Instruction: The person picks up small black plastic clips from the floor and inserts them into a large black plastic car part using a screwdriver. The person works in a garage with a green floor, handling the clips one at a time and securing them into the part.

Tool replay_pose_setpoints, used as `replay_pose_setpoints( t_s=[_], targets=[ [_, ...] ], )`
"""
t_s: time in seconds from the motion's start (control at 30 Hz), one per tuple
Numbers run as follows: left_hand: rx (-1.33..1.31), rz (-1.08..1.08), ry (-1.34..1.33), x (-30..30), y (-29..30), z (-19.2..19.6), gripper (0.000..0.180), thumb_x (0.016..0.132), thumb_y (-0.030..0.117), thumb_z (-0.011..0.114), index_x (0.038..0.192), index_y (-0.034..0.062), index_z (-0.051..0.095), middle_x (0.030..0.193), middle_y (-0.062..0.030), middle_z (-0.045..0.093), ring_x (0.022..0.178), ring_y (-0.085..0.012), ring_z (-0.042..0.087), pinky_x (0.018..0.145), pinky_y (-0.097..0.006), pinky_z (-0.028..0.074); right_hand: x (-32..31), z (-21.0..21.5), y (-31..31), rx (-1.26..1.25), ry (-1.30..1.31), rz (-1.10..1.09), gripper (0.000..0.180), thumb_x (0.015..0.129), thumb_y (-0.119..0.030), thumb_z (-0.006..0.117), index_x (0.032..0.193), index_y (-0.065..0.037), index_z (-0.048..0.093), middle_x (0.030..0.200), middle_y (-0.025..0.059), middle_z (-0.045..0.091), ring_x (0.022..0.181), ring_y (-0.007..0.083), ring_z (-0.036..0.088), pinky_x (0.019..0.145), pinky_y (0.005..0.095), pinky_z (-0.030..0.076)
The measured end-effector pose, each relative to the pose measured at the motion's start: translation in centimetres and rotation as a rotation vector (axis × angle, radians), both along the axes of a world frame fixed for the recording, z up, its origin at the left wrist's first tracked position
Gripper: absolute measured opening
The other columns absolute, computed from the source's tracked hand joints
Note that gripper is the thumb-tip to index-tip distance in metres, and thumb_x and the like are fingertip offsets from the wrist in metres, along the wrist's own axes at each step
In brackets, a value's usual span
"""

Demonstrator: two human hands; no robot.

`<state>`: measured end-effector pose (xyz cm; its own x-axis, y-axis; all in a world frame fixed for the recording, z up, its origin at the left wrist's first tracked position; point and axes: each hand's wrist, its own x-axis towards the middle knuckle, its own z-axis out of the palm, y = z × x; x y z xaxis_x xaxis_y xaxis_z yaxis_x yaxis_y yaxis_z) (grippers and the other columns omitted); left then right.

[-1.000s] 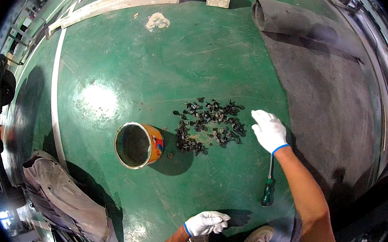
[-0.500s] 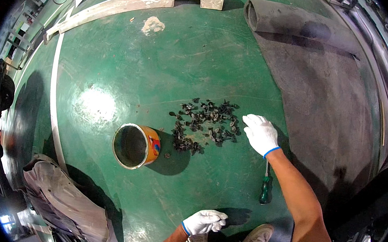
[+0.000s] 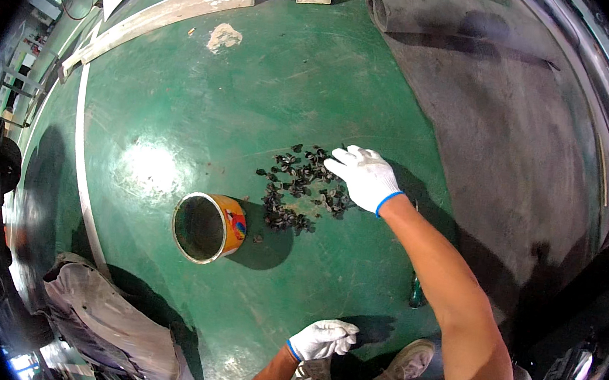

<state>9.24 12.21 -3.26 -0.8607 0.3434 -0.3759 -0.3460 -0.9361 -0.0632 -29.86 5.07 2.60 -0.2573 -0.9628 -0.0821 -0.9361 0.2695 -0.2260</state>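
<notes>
My right hand [image 3: 363,175], in a white knit glove with a blue cuff, reaches over the right edge of a loose pile of small black plastic clips [image 3: 298,182]. Its fingers are stretched out and somewhat apart, with nothing seen in them. Low in the view, above my shoes, my left hand [image 3: 323,339], gloved the same way, hangs with its fingers curled in. Whether anything is inside them is hidden. To the left of the pile stands an open yellow-orange can [image 3: 234,220], its inside dark. A green-handled screwdriver [image 3: 416,292] lies partly behind my right forearm.
A grey mat [image 3: 504,129], rolled at its far end, covers the right side of the green floor. A long pale panel [image 3: 197,7] lies at the far left. Nearer, a curved grey panel [image 3: 109,318] rests at the lower left. My shoe [image 3: 409,358] shows below.
My right hand has moved left from beside the pile to over its right edge, and its forearm now covers more of the screwdriver. My left hand has barely moved. The view has shifted slightly.
</notes>
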Motion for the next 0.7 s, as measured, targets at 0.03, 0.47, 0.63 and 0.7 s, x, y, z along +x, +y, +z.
replay_pose_setpoints(
  t_s=[0.03, 0.47, 0.63, 0.7],
  targets=[
    [0.001, -0.001, 0.005, -0.1, 0.1, -0.1, 0.036, 0.103, 0.016, 0.064, 0.132, -0.0052, 0.062, 0.115, -0.0157, 0.072, 0.093, -0.0212, 0.071, 0.082, -0.035, 0.057, -0.2, -0.2, -0.2, 0.063, 0.011, 0.021, 0.050, 0.092, -0.006, 0.055, 0.141, -0.018, 0.059, 0.154, 0.0075, 0.050, 0.142, 0.0311, 0.048, 0.116, 0.0471, 0.041],
    [0.019, -0.003, -0.003, 0.1, -0.1, -0.2, 0.036, 0.103, 0.016, 0.064, 0.132, -0.0055, 0.062, 0.116, -0.0170, 0.072, 0.094, -0.0221, 0.071, 0.081, -0.036, 0.058, 2.9, 0.5, 5.3, -0.147, 0.062, 0.252, 0.036, 0.089, -0.012, 0.059, 0.125, -0.013, 0.062, 0.125, 0.0078, 0.061, 0.117, 0.0265, 0.059, 0.101, 0.0423, 0.048],
    [0.027, -0.014, 0.009, -0.4, -0.3, 0.0, 0.036, 0.103, 0.015, 0.063, 0.132, -0.0064, 0.062, 0.115, -0.0169, 0.072, 0.092, -0.0223, 0.072, 0.081, -0.036, 0.059, 3.0, -0.8, 8.4, -0.120, 0.063, 0.238, 0.029, 0.090, -0.014, 0.059, 0.117, -0.012, 0.068, 0.122, 0.0086, 0.062, 0.120, 0.0270, 0.058, 0.105, 0.0442, 0.046],
    [0.026, -0.012, 0.013, -0.5, -0.3, 0.1, 0.036, 0.103, 0.015, 0.062, 0.132, -0.0067, 0.062, 0.115, -0.0171, 0.072, 0.090, -0.0225, 0.072, 0.080, -0.036, 0.059, 2.5, -1.0, 8.7, -0.134, 0.041, 0.194, 0.026, 0.090, -0.014, 0.058, 0.113, -0.012, 0.070, 0.115, 0.0088, 0.065, 0.116, 0.0285, 0.061, 0.104, 0.0452, 0.047]
  ],
)
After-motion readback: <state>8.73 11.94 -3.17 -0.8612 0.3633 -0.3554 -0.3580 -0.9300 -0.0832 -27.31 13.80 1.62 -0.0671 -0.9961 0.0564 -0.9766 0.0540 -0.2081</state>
